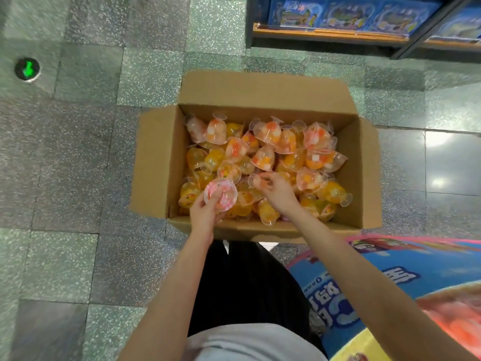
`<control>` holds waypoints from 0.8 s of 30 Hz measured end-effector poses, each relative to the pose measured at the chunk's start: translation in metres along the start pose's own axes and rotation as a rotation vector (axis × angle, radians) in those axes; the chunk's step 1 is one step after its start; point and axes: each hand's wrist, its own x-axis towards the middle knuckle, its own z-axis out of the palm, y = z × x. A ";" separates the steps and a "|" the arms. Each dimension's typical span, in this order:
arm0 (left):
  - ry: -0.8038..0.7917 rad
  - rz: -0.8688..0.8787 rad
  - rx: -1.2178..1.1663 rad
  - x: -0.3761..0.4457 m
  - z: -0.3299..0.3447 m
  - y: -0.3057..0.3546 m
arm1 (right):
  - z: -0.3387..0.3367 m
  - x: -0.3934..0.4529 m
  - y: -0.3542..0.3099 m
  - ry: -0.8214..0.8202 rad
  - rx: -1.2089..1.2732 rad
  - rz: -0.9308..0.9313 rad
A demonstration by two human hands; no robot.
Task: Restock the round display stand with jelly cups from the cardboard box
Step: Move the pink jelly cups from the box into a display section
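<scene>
Box: open brown cardboard box (161,162) on the speckled floor, flaps spread, filled with clear plastic jelly cups (263,149) of orange and yellow fruit.
Left hand: left hand (205,212) grips 1 pink-topped jelly cup (221,195) over the box's near left corner.
Right hand: right hand (278,191) pinches the clear foot of a cup (253,179) in the pile.
Stand: colourful round display stand (395,280), lower right, beside the box.

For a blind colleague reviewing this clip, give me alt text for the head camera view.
Seen from above, a person's left hand holds a pink jelly cup over an open cardboard box full of orange and pink jelly cups, while the right hand pinches another cup's base. The box sits on a speckled floor, beside a colourful display stand.
</scene>
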 end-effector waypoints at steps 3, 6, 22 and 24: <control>0.033 -0.018 -0.012 0.003 -0.010 -0.010 | 0.010 0.028 0.016 -0.036 -0.422 -0.045; 0.066 -0.047 -0.044 0.004 -0.017 -0.021 | 0.018 0.038 0.021 -0.077 -0.572 -0.075; 0.131 -0.057 -0.156 0.014 -0.023 -0.026 | 0.023 0.027 0.037 0.171 -0.296 -0.055; 0.131 -0.055 -0.155 0.012 -0.022 -0.026 | 0.020 0.010 0.037 0.246 0.024 0.050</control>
